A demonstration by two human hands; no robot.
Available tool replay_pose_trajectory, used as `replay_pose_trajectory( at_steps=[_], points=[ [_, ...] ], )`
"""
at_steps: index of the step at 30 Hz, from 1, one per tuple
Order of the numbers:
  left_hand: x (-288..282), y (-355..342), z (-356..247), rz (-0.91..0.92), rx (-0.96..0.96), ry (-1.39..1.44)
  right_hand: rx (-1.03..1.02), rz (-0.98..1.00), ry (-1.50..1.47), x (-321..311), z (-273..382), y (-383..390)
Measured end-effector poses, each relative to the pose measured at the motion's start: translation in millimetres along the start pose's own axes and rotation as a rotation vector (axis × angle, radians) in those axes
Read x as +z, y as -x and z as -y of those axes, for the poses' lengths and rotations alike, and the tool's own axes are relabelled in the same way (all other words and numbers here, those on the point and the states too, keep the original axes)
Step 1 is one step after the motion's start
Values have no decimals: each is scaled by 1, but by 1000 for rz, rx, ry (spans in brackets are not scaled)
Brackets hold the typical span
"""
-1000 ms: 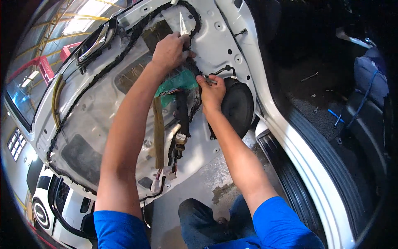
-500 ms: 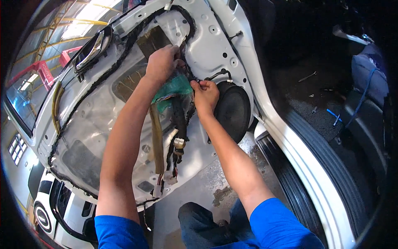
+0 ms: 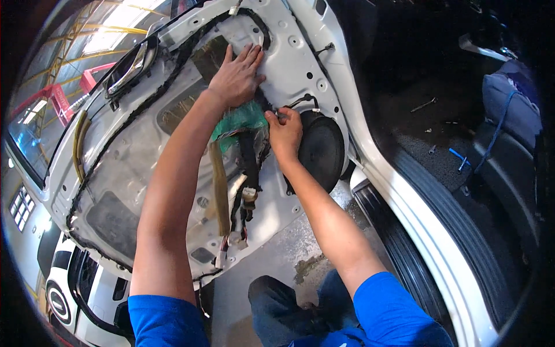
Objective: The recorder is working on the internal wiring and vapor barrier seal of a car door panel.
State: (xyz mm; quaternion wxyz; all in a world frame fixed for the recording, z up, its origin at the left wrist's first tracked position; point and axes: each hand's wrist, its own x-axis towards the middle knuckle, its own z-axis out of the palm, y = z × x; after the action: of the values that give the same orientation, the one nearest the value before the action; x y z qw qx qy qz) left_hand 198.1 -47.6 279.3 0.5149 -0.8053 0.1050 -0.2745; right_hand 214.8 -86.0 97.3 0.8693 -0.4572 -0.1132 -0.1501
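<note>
White door panel (image 3: pixel 291 68) — left hand (image 3: pixel 236 76) newly spread, right hand (image 3: pixel 285 133) curled — hold unclear.

Green sheet (image 3: pixel 245 118) — white door (image 3: pixel 283 69), black speaker (image 3: pixel 318 153) — blue sleeves (image 3: pixel 384 306), dark ribbed sill trim (image 3: pixel 448 234)

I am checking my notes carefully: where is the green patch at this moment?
In the head view, the green patch is slightly left of centre on the white door, just below the left hand and left of the right hand.

Grey flr (image 3: pixel 234 301) w/ dark patch (image 3: pixel 306 268), yel. roof beams (image 3: pixel 115 27), bright skylight (image 3: pixel 110 40), gridded wndw (image 3: pixel 22 205)
</note>
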Motion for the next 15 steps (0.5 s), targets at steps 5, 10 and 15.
replay_pose_trajectory(
  at_steps=[5,10,15],
  points=[
    [-5,4,13,-3,80,-37,-46,17,-68,1,25,42],
    [-30,34,-11,135,52,718,79,-64,-170,-17,1,43],
    [-22,50,-27,31,214,352,333,363,-99,-20,-35,30]
  ],
)
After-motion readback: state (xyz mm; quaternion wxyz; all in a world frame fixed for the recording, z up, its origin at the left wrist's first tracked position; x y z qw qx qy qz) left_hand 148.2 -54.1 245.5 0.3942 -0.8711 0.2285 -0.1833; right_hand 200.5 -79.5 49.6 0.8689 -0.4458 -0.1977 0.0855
